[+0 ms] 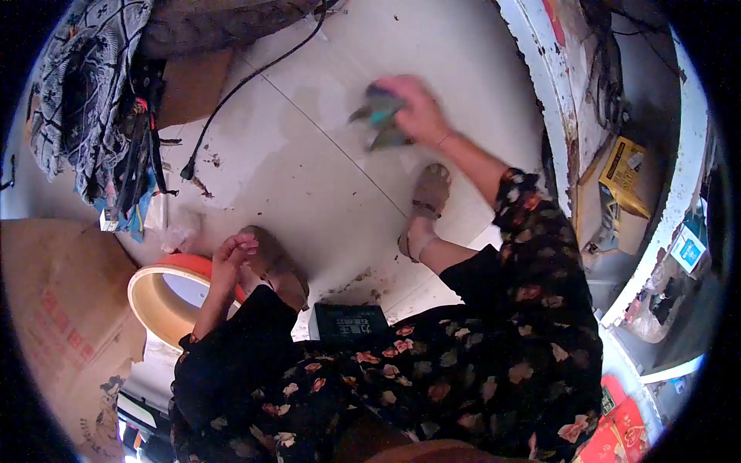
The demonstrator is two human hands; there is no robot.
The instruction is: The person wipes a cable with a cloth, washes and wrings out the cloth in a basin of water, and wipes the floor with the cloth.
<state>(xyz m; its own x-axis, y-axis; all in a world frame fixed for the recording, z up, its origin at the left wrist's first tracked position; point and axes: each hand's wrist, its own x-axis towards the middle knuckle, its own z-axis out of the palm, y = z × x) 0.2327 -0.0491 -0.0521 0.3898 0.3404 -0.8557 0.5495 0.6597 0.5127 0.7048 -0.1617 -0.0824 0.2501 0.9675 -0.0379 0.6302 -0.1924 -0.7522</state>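
My right hand (417, 112) is stretched out over the pale tiled floor (324, 193), blurred by motion. Its fingers are closed on a crumpled cloth (384, 123), grey-green with a turquoise patch, which lies against the tiles. My left hand (234, 253) hangs beside my left shoe (272, 262), fingers curled together, and I see nothing between them. Just below that hand stands an orange basin (158, 297) with a pale inside, partly hidden by my left forearm. My right shoe (432, 189) rests on the floor below the cloth.
A large cardboard box (69, 332) stands at the left. Above it hang patterned fabric (81, 100) and a black cable (255, 77). A dark box (350, 320) sits between my feet. On the right is a worn white frame (552, 100) with a yellow packet (625, 176). Crumbs of dirt dot the tiles.
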